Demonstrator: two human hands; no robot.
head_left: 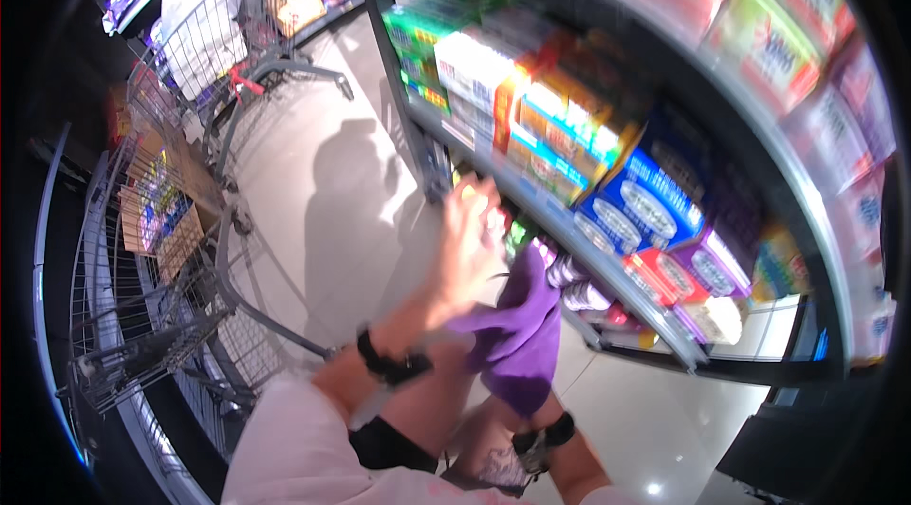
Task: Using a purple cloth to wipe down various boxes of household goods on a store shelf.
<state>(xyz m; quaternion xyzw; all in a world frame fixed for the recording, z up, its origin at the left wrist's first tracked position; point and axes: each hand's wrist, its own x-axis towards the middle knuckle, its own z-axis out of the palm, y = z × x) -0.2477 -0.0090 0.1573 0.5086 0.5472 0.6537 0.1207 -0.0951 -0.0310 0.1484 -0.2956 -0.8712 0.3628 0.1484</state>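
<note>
My left hand [465, 237], with a dark band at its wrist, reaches to the lower shelf beside its front edge. Its fingers are bent and blurred, and whatever lies between them cannot be made out. A purple cloth [517, 334] hangs in folds between my two forearms, its upper end close to the small goods on the lower shelf. My right hand [506, 414] is at the cloth's lower end, mostly covered by it and apparently gripping it; a watch is on that wrist. White-and-dark rolled packages [581, 289] stand just right of the cloth.
Boxed goods fill the shelf above my hands, among them blue boxes [641, 206] and green packs [446, 21]. Pink and green tissue packs [769, 40] sit higher at right. At left stand wire shopping carts [204, 30], one near an opened cardboard box [157, 211]. Pale tiled floor [351, 173] lies between.
</note>
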